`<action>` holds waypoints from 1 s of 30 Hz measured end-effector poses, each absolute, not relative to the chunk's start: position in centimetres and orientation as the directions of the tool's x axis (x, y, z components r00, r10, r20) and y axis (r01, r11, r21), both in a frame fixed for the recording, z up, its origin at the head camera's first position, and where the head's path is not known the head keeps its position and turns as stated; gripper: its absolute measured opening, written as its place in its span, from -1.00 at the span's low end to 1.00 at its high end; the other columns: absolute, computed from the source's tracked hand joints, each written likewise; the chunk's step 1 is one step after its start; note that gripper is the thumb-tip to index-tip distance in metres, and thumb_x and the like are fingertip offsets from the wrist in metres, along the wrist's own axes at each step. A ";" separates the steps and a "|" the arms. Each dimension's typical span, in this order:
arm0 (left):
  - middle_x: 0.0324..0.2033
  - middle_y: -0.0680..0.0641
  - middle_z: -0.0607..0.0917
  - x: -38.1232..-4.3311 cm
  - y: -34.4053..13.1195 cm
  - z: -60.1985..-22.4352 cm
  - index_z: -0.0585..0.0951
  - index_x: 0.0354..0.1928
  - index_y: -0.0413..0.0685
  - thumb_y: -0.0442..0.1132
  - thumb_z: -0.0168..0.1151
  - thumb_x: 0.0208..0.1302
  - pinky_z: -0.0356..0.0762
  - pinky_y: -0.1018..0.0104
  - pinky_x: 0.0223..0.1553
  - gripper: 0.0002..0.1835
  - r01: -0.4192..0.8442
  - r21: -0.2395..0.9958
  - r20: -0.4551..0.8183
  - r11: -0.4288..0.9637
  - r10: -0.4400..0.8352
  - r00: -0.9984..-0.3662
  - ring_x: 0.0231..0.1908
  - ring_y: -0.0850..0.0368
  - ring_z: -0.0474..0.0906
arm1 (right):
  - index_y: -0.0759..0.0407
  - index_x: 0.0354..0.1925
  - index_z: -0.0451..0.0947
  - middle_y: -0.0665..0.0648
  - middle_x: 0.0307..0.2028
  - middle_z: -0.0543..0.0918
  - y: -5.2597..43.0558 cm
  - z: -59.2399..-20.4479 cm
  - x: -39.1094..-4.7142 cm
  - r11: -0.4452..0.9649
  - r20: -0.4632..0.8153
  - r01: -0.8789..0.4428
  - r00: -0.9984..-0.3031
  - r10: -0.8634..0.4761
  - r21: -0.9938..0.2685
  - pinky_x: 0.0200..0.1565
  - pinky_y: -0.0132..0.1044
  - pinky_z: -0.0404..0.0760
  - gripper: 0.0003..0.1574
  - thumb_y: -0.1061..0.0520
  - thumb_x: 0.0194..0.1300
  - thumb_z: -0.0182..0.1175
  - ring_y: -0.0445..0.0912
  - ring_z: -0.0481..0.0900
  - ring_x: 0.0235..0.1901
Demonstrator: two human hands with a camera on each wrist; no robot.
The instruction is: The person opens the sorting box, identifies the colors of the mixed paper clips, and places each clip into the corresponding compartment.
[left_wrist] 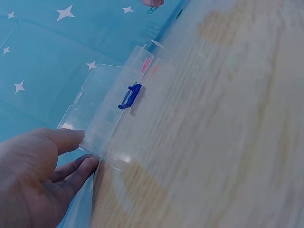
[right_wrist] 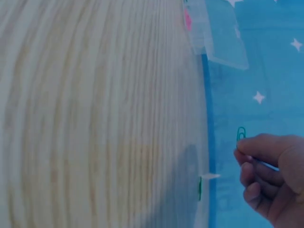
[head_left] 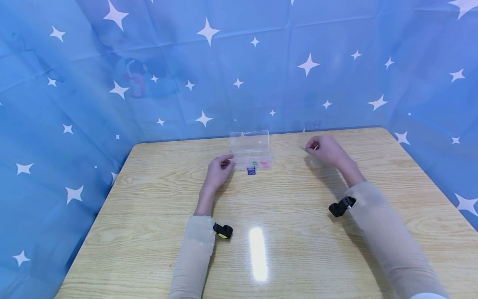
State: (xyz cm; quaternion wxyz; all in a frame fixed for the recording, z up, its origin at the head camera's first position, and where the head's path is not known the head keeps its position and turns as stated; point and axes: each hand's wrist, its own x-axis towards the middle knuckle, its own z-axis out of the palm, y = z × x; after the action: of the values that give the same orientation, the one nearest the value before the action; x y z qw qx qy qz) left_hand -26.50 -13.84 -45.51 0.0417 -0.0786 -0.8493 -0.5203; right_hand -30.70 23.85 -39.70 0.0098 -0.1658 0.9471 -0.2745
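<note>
A clear plastic box point(head_left: 244, 159) lies at the back of the table with its lid point(head_left: 249, 143) raised. My left hand point(head_left: 219, 171) holds the box's left end between thumb and fingertips. A dark blue latch point(left_wrist: 130, 96) hangs at the front of the box. Small green pieces point(head_left: 255, 163) and pink pieces point(head_left: 265, 164) are inside at the right. Right of the box, my right hand point(head_left: 325, 148) is raised over the table and pinches a green paper clip point(right_wrist: 241, 133) between thumb and forefinger, its lower part hidden by them.
Another small green item point(right_wrist: 200, 189) lies near the table's back edge, below my right hand. The wooden table point(head_left: 280, 199) ends at a blue curtain point(head_left: 261, 62) with white stars. Black wrist cameras point(head_left: 223, 231) stick out from both sleeves.
</note>
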 end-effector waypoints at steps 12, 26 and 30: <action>0.01 -0.22 0.61 -26.4 -14.0 -45.6 0.61 0.23 -0.21 -0.27 0.20 0.48 0.57 0.16 0.15 -0.65 0.169 0.877 0.149 0.450 0.080 -0.986 0.05 -0.07 0.56 | 0.35 -0.17 0.64 0.25 -0.27 0.70 20.8 -39.1 -30.9 0.769 0.093 -0.355 -0.927 -0.363 -0.531 -0.24 -0.11 0.59 -0.82 0.22 0.42 0.20 0.07 0.64 -0.26; 0.03 -0.22 0.61 -26.5 -13.9 -45.6 0.59 0.25 -0.20 -0.26 0.20 0.48 0.56 0.16 0.16 -0.63 0.165 0.879 0.145 0.448 0.080 -0.986 0.07 -0.06 0.55 | 0.34 -0.21 0.66 0.23 -0.29 0.72 16.6 -38.7 -30.9 0.732 0.109 -0.416 -0.896 -0.430 -0.539 -0.19 -0.06 0.64 -0.87 0.26 0.38 0.23 0.05 0.66 -0.28; 0.03 -0.22 0.60 -26.5 -13.8 -45.6 0.59 0.26 -0.21 -0.26 0.20 0.48 0.56 0.15 0.16 -0.62 0.158 0.879 0.139 0.449 0.076 -0.987 0.07 -0.06 0.55 | 0.33 -0.21 0.66 0.22 -0.30 0.71 15.5 -38.9 -30.9 0.723 0.101 -0.420 -0.892 -0.441 -0.548 -0.21 -0.08 0.64 -0.88 0.27 0.37 0.22 0.04 0.65 -0.29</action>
State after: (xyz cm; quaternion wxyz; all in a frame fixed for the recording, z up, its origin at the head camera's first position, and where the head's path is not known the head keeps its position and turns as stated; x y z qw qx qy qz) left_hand -26.48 -13.83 -45.63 0.0395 -0.0689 -0.8503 -0.5202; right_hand -30.86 15.49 -38.87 0.0185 -0.2320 0.9281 -0.2907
